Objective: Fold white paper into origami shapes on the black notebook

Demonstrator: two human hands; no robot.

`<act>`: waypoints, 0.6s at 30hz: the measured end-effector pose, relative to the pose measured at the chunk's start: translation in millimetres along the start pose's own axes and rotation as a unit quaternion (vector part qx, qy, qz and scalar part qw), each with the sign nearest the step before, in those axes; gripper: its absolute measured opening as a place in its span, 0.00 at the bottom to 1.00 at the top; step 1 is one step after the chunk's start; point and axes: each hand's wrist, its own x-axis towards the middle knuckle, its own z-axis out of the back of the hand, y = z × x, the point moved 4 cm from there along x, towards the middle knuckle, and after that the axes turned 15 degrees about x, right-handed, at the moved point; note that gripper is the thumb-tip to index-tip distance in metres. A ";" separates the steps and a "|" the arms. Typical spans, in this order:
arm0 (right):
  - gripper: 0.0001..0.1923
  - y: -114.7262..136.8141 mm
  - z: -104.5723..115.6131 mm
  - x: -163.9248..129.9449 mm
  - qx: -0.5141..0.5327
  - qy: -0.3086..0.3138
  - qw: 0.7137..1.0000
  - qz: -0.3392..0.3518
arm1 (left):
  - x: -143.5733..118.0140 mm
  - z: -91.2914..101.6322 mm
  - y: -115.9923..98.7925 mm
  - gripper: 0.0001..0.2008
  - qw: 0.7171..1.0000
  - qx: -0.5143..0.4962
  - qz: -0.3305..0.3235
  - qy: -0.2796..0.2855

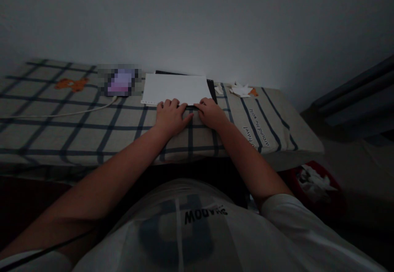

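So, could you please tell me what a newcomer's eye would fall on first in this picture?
Probably the white rectangular sheet in the middle, with the left hand and right hand at its near edge. Next, the blurred purple and pink screen to its left, on the beige, dark-striped cloth, with a white cable at its near end. Below the cloth's right end, the red bin of crumpled white scraps stands out.

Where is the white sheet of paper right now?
In the head view, the white sheet lies left of centre on the checked cloth, atop a flat black item, with the left hand and right hand at its near edge.
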 end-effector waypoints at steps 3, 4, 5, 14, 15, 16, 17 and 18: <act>0.29 -2.1 -1.2 1.8 0.000 0.002 1.000 0.012 | 4.7 -6.3 1.3 0.31 0.999 -0.021 -0.028 -0.021; 0.29 -3.1 -1.9 2.6 0.002 -0.001 1.000 0.019 | 7.3 -10.0 1.6 0.30 0.998 -0.034 -0.046 -0.029; 0.29 -4.1 -2.8 3.5 0.004 -0.003 1.000 0.027 | 9.9 -14.4 1.6 0.31 0.996 -0.047 -0.069 -0.036; 0.25 -13.7 -6.6 7.6 0.010 -0.031 0.999 0.012 | 20.9 -32.5 1.8 0.31 0.989 -0.075 -0.123 -0.020; 0.24 -14.1 -6.4 7.5 0.008 -0.034 0.999 0.009 | 20.5 -31.8 1.6 0.31 0.990 -0.072 -0.120 -0.018; 0.24 -14.1 -6.3 7.3 0.006 -0.036 0.999 0.009 | 20.1 -31.3 1.5 0.31 0.990 -0.072 -0.118 -0.016; 0.23 -13.8 -6.0 7.1 0.005 -0.037 0.999 0.010 | 19.7 -31.1 1.6 0.30 0.990 -0.072 -0.116 -0.017; 0.23 -13.4 -5.6 6.7 0.003 -0.037 0.999 0.010 | 19.4 -31.4 1.8 0.30 0.990 -0.074 -0.117 -0.019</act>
